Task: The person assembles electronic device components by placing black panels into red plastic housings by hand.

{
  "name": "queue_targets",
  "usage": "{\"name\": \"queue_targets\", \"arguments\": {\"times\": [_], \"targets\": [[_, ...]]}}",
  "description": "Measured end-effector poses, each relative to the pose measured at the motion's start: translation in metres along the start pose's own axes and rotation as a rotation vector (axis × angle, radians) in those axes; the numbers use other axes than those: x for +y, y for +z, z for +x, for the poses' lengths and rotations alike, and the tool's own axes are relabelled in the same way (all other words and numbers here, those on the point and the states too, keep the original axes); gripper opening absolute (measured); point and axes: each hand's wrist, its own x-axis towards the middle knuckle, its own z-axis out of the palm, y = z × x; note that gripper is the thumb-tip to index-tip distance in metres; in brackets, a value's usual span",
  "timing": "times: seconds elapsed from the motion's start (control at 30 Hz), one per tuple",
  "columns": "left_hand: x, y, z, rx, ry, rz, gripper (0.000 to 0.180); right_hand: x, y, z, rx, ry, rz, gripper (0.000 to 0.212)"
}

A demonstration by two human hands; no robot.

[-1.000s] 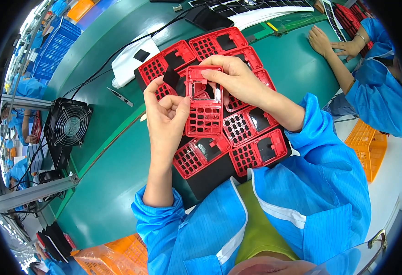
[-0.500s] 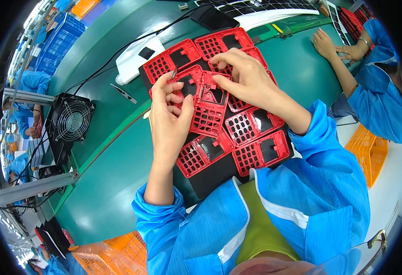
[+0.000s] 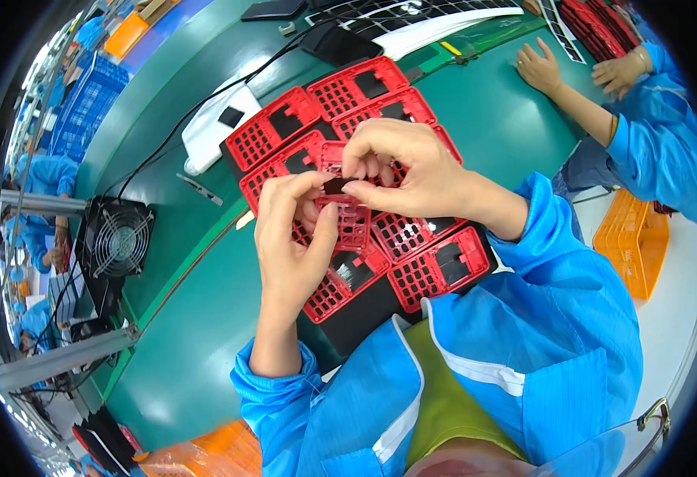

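My left hand (image 3: 293, 238) and my right hand (image 3: 408, 171) together hold one red grid-patterned plastic frame (image 3: 351, 215) above a black tray. A small black pad (image 3: 335, 186) is pinched between the left thumb and the right fingertips at the top of that frame. Under the hands lie several more red frames (image 3: 436, 266) with black pads, set in rows on the black tray (image 3: 368, 314). The tray rests on the green table (image 3: 205, 318).
A black fan (image 3: 118, 238) stands at the left. A white box (image 3: 217, 123) with a black cable lies beyond the frames. A co-worker in blue (image 3: 642, 135) rests both hands on the table at the far right. Orange crates (image 3: 631, 238) sit on the floor.
Both hands have drawn the red frame closer and lower. The fingertips now pinch a small black pad at the frame's upper edge instead of gripping its sides.
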Motion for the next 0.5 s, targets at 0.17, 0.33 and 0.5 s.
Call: {"name": "queue_targets", "arguments": {"times": [0.17,0.33,0.5], "targets": [[0.008,0.007,0.003,0.038,0.104,0.218,0.063,-0.003,-0.014,-0.004,0.027,0.057,0.019,0.013],[0.0,0.003,0.009,0.182,0.003,0.179,0.055,0.002,-0.087,-0.052,0.353,0.276,-0.046,0.012],[-0.011,-0.03,0.001,0.167,0.077,0.32,0.035,0.023,-0.154,-0.132,0.722,0.527,-0.159,0.01]]}}
